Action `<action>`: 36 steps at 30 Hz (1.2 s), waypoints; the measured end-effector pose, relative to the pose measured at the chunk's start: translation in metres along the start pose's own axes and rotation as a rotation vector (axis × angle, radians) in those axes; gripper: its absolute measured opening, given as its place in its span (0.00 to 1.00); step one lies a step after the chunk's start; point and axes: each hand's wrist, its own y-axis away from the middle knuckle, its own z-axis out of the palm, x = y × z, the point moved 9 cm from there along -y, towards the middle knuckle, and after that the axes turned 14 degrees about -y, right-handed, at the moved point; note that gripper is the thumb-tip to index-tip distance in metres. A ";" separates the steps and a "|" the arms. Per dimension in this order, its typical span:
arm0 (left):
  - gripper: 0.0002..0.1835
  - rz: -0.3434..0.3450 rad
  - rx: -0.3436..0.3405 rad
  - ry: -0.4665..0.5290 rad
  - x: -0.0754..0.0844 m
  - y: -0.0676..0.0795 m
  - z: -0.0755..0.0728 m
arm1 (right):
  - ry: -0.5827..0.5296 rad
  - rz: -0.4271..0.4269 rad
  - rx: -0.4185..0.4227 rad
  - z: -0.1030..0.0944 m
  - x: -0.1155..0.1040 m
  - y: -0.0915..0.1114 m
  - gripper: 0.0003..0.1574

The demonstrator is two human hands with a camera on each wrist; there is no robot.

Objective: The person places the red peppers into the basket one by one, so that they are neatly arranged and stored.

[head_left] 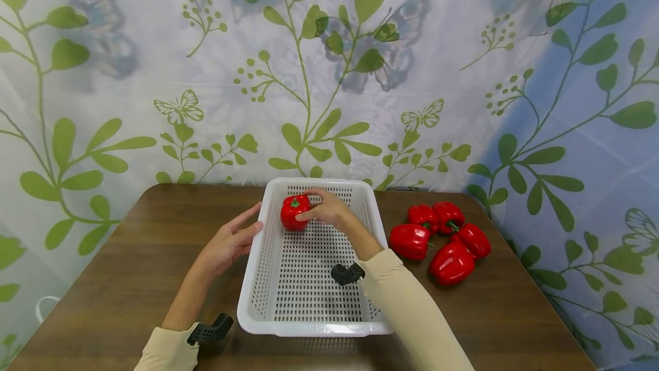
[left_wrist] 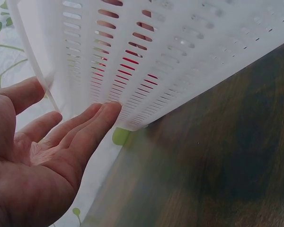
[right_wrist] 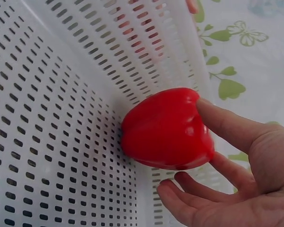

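Observation:
A white perforated plastic basket stands on the table. In its far left corner is a glossy red bell pepper, green stem upward in the head view. My right hand reaches into the basket and pinches this bell pepper between thumb and fingers; the other fingers lie apart from it in the right wrist view. On the basket's left side, my left hand touches the rim and outer wall with extended fingers. Through the wall's slots in the left wrist view, bits of red show.
Several more red bell peppers lie grouped on the brown wooden table, right of the basket. A fabric backdrop printed with leaves and butterflies hangs behind the table's far edge and along its right side.

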 end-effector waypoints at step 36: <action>0.34 0.005 0.002 0.013 0.001 0.003 0.004 | 0.248 -0.184 0.090 -0.058 -0.063 0.067 0.42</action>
